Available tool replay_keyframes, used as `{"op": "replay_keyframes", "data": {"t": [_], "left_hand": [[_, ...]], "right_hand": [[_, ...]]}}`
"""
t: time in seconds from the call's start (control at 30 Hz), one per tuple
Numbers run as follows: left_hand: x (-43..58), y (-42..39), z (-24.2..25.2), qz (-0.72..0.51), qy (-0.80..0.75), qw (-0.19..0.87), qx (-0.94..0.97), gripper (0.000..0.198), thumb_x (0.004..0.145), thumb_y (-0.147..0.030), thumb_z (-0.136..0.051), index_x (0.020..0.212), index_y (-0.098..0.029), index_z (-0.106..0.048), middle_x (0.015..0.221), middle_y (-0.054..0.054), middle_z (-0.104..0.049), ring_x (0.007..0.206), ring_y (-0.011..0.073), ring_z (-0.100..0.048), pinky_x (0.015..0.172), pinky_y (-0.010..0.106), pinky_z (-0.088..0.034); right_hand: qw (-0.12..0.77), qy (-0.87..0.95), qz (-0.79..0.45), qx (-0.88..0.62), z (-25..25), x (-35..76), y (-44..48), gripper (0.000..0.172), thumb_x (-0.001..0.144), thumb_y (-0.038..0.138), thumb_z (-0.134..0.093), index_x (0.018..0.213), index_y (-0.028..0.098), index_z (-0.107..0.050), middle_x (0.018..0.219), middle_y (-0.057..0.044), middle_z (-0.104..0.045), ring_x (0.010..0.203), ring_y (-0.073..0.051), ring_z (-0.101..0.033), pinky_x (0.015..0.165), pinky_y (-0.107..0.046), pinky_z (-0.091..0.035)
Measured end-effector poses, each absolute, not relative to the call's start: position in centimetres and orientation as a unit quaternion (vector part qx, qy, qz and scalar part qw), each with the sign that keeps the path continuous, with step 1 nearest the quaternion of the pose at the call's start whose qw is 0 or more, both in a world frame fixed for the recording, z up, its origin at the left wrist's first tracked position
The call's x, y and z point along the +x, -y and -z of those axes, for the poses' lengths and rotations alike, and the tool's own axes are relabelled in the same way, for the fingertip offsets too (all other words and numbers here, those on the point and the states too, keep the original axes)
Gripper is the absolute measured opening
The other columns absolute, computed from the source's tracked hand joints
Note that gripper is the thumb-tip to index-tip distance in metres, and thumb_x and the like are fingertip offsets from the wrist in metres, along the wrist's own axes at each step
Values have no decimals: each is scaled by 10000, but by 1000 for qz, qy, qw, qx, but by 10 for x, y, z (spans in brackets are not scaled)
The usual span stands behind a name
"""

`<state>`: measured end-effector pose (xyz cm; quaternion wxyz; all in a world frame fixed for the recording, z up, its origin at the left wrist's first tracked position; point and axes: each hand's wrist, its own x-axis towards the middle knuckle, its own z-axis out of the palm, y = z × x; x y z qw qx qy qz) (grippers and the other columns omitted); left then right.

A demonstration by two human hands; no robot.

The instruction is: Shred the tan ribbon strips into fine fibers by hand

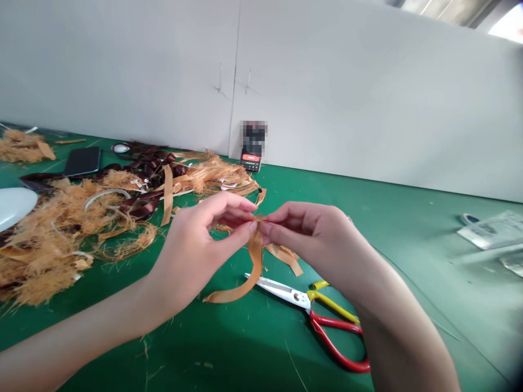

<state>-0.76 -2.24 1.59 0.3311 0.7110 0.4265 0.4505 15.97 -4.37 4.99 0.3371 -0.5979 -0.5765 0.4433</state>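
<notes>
My left hand [204, 239] and my right hand [310, 231] meet in the middle of the view, raised over the green table. Both pinch the upper end of a tan ribbon [255, 258] between thumb and fingertips. Its loose length hangs down and curls left at the bottom. The pinched end is partly hidden by my fingers. Below my right hand lie scissors [298, 296] with one red and one yellow handle, blades pointing left, partly covered by my forearm. Short tan ribbon pieces [288, 258] lie behind the hanging ribbon.
Frayed tan fibres [44, 239] heap up at left, beside a white rounded object [14, 207]. Dark brown ribbon [155, 169] and a dark phone [83, 161] lie farther back. Another phone [252, 147] leans on the white wall [347, 98]. Clear plastic packets [490, 231] are at right.
</notes>
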Motion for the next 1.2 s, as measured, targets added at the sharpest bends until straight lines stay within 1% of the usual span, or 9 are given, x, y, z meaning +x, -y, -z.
{"op": "replay_keyframes", "data": {"t": [0.13,0.33,0.53,0.63,0.73,0.8,0.9,1.03,1.2], "left_hand": [[-7,25,-14,-476,-421,271,723,74,801,-182,-663,868,-215,-662,809,-47,-741,741,89,-691,713,143,-549],[-5,27,-12,-481,-432,214,732,62,785,-160,-659,810,-214,-677,740,-52,-735,662,103,-680,644,188,-545],[-6,29,-15,-453,-477,215,722,52,825,-253,-635,818,-251,-686,784,-38,-740,720,151,-683,617,241,-545],[-8,28,-16,-458,-480,221,715,66,841,-278,-625,861,-258,-684,829,-33,-740,759,160,-682,668,256,-550],[-11,25,-17,-465,-463,232,718,113,882,-265,-577,965,-251,-653,948,-15,-722,865,163,-666,794,272,-535],[-13,24,-17,-474,-440,207,734,127,896,-242,-555,999,-252,-629,1032,4,-683,978,178,-631,893,304,-501],[-15,23,-17,-474,-410,130,768,104,885,-226,-571,948,-280,-635,1110,23,-602,1098,207,-559,997,367,-431],[-15,23,-15,-456,-391,82,795,119,878,-217,-582,885,-309,-658,1116,24,-577,1091,226,-536,987,414,-416],[-12,19,-13,-439,-395,94,801,133,897,-221,-553,817,-280,-640,1078,35,-593,1045,224,-558,939,410,-425]], "right_hand": [[336,561,-462,-599,-51,157,43,130,777,315,-646,735,202,-694,733,4,-726,698,-133,-649,617,-242,-477],[322,586,-454,-589,-50,156,43,107,784,238,-592,745,214,-688,750,23,-718,719,-131,-640,622,-245,-456],[311,597,-457,-581,-51,155,44,144,802,220,-556,695,209,-651,723,26,-697,744,-129,-640,671,-254,-452],[318,581,-476,-579,-50,154,45,145,817,261,-567,711,209,-651,734,18,-707,742,-136,-647,684,-266,-461],[326,565,-484,-583,-49,153,45,136,822,271,-573,731,209,-652,733,16,-711,732,-138,-647,665,-267,-462],[332,559,-489,-582,-49,153,44,131,823,274,-579,735,207,-649,731,19,-706,731,-132,-647,658,-257,-465],[337,560,-493,-574,-50,153,44,129,827,272,-578,745,205,-651,751,20,-705,739,-126,-644,656,-246,-467],[333,578,-487,-563,-51,154,44,128,829,228,-558,745,205,-652,764,24,-701,754,-125,-640,682,-247,-470],[320,602,-472,-559,-49,156,44,134,831,226,-543,766,213,-660,771,17,-694,771,-146,-634,696,-271,-470]]}}
